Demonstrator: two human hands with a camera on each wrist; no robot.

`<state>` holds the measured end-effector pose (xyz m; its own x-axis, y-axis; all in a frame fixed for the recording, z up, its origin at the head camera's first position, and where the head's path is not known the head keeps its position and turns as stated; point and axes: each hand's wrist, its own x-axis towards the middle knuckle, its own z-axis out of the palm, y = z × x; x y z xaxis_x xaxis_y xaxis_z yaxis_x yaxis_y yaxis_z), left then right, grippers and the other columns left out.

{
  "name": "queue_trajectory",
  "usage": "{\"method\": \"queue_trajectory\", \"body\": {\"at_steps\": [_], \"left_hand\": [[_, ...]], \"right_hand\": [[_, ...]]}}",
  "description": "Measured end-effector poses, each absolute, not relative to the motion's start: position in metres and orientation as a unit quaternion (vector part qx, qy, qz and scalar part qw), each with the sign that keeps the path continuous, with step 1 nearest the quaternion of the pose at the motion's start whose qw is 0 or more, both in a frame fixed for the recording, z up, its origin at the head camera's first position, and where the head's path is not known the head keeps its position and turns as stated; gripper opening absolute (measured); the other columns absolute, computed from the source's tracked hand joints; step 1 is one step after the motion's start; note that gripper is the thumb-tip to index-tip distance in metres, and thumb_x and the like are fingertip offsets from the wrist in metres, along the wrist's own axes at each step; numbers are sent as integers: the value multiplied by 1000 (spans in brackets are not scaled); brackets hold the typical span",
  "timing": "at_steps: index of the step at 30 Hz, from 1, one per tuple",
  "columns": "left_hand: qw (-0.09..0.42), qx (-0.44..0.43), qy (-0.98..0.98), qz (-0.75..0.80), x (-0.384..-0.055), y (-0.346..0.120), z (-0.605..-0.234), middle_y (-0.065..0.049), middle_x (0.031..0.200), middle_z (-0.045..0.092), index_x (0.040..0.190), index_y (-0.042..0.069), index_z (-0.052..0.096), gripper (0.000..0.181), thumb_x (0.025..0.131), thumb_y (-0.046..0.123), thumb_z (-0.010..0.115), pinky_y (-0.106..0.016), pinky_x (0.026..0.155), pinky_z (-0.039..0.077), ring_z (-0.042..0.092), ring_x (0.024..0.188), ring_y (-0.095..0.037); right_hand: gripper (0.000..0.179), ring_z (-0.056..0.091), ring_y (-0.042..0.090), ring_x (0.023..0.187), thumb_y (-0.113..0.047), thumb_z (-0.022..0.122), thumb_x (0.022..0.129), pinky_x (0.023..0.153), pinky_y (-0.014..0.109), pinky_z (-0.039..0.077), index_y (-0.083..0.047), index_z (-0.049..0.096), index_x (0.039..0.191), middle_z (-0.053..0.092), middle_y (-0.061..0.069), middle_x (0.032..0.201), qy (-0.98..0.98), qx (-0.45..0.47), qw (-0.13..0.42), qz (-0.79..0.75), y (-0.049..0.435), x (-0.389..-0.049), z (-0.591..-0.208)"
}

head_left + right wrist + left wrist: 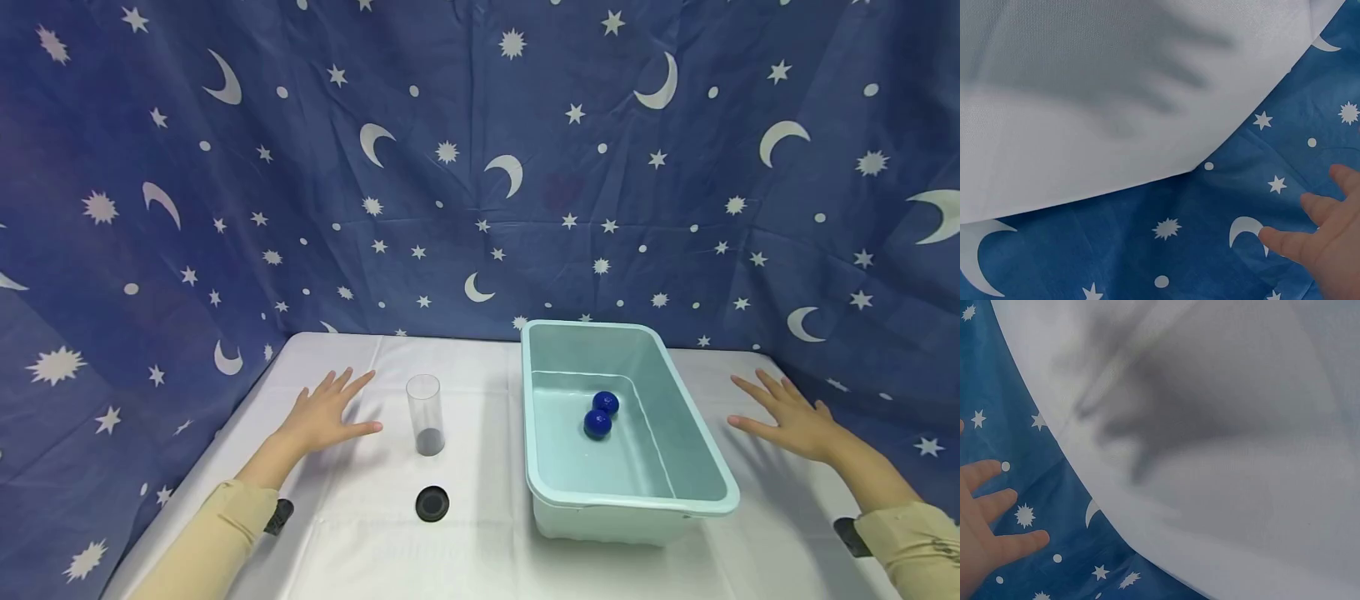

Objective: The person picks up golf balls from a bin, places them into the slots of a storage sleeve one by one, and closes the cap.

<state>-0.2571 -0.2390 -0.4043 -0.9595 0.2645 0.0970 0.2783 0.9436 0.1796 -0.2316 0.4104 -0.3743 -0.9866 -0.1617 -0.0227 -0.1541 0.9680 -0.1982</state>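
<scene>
My left hand (321, 415) hovers over the left part of the table with fingers spread, holding nothing. Just right of it stands a clear cylinder (424, 408), upright and open at the top, with a greyish bottom. A round black lid (432, 503) lies flat on the cloth nearer to me. On the right, a pale teal plastic basin (630, 498) holds two dark blue balls (597, 423) side by side on its floor. Beyond the basin's right wall my right hand (797, 421) is held out, its fingers spread and nothing in them. Both wrist views show spread fingers over the table's edge.
A white cloth (360, 533) covers the table. Behind it and along both sides hangs a blue curtain (465, 217) printed with white moons and stars. The basin's raised walls stand between the cylinder and my right hand.
</scene>
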Motion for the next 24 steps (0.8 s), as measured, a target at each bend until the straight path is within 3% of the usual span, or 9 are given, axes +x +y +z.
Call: {"method": "queue_trajectory", "body": {"at_steps": [11,17,24], "left_hand": [[63,-162,-981,-86,-258,-241,-402,-26,143,40,145,16,37,84,79,64,60,-69,93,37,37,130,-49],[85,-186,-975,-90,-258,-240,-401,-24,131,54,137,9,48,71,82,51,64,-61,88,46,54,116,-44],[84,-186,-975,-93,-258,-239,-403,-21,121,62,126,6,58,57,84,44,65,-55,86,49,59,108,-40]], "right_hand": [[74,23,63,125,-54,49,91,87,84,18,-1,34,141,23,41,142,993,-90,13,-78,411,-234,-372],[72,33,62,120,-52,54,90,86,77,32,3,43,134,30,43,136,992,-104,4,-65,410,-233,-372],[72,40,59,117,-52,55,89,87,71,39,6,46,131,40,41,131,993,-103,5,-60,408,-233,-373]]}}
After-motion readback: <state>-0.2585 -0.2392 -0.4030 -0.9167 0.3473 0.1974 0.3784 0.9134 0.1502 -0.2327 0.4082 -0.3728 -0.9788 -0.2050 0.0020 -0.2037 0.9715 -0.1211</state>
